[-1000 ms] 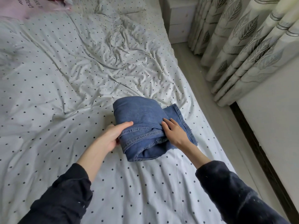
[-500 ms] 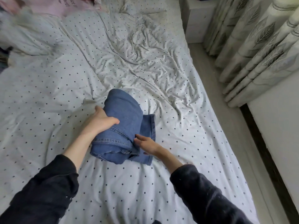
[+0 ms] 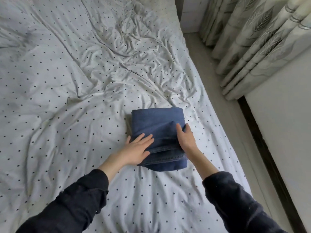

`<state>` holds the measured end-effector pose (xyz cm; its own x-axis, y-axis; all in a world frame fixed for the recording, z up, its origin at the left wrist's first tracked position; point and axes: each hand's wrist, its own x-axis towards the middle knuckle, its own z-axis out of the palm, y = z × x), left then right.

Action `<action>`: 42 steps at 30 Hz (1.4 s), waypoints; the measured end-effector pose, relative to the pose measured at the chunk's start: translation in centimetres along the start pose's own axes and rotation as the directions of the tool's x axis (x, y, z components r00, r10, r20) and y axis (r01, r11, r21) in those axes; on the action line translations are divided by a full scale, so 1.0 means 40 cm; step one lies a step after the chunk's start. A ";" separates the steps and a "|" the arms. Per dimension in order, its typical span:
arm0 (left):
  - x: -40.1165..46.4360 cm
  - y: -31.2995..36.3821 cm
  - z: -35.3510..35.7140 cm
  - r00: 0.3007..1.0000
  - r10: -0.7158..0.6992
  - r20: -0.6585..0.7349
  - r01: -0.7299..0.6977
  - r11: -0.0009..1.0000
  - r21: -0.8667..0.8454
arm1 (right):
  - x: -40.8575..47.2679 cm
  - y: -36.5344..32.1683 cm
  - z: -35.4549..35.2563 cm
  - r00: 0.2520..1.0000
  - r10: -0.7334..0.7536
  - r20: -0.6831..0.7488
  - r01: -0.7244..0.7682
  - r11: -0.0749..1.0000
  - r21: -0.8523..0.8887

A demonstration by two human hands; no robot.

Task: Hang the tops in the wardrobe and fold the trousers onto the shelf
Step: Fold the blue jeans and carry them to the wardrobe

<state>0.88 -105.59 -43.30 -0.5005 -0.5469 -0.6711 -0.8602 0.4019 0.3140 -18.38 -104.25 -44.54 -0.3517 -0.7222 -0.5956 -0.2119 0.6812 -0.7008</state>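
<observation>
trousers (image 3: 156, 125), blue denim, folded into a thick squarish bundle, flat on the bed (image 3: 70, 101) near its right edge. white sheet with small dark dots, creased toward the far side. leaf-patterned curtains (image 3: 255, 44) at upper right, hanging down to the floor (image 3: 217, 91) beside the bed. dark sleeves (image 3: 235, 199) on both arms. of the hands, left hand (image 3: 137, 149) flat on the bundle's near left part, fingers straight and together, pressing down. right hand (image 3: 186, 139) against the bundle's right side, fingers extended along the top fold, thumb at the edge, holding nothing.
</observation>
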 end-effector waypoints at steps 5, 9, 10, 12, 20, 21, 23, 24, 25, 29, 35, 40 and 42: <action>0.021 -0.104 0.078 0.910 0.305 -0.281 -0.140 0.863 0.485 | -0.036 0.054 0.074 0.916 -0.400 0.010 0.299 0.668 -0.681; 0.053 -0.192 0.075 0.819 0.522 -0.238 -0.216 0.665 0.715 | -0.006 0.113 0.104 0.881 -0.474 -0.003 0.296 0.555 -0.777; 0.060 -0.202 0.056 0.785 0.578 -0.221 -0.226 0.600 0.768 | 0.009 0.119 0.091 0.883 -0.469 0.015 0.305 0.551 -0.777; 0.091 -0.211 0.013 0.757 0.630 -0.175 -0.219 0.497 0.840 | 0.057 0.135 0.069 0.906 -0.415 0.081 0.317 0.542 -0.778; 0.310 -0.196 -0.078 0.567 0.824 -0.006 -0.307 0.218 0.926 | 0.152 0.162 0.003 0.939 -0.273 0.207 0.341 0.683 -0.646; 0.312 -0.202 -0.078 0.536 0.844 -0.026 -0.304 0.221 0.927 | 0.150 0.155 0.007 0.943 -0.271 0.195 0.330 0.664 -0.671; 0.307 -0.199 -0.068 0.463 0.882 -0.092 -0.316 0.261 0.912 | 0.125 0.143 0.020 0.951 -0.283 0.125 0.283 0.631 -0.722; 0.297 -0.194 -0.060 0.446 0.886 -0.125 -0.323 0.290 0.901 | 0.102 0.136 0.035 0.953 -0.294 0.077 0.256 0.638 -0.726; 0.286 -0.182 -0.054 0.428 0.891 -0.150 -0.325 0.306 0.895 | 0.066 0.128 0.049 0.956 -0.294 0.024 0.222 0.664 -0.714; 0.239 -0.136 -0.024 0.401 0.882 -0.247 -0.283 0.376 0.882 | -0.057 0.101 0.097 0.971 -0.239 0.029 0.192 0.696 -0.691; 0.143 -0.109 -0.003 0.415 0.840 -0.349 -0.341 0.500 0.796 | -0.208 0.083 0.179 0.969 -0.235 -0.069 0.104 0.649 -0.753; 0.119 -0.110 0.038 0.449 0.847 -0.286 -0.347 0.460 0.817 | -0.201 0.142 0.293 0.926 -0.207 -0.315 -0.110 0.650 -0.752; 0.130 -0.128 0.058 0.407 0.879 -0.247 -0.366 0.405 0.838 | -0.191 0.169 0.301 0.907 -0.248 -0.341 -0.118 0.629 -0.769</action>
<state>2.90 -108.79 -49.94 -0.9843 -0.0507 0.1688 -0.0829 0.9784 -0.1894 -6.13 -95.57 -49.45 -0.5776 -0.7825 -0.2323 -0.7928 0.6056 -0.0688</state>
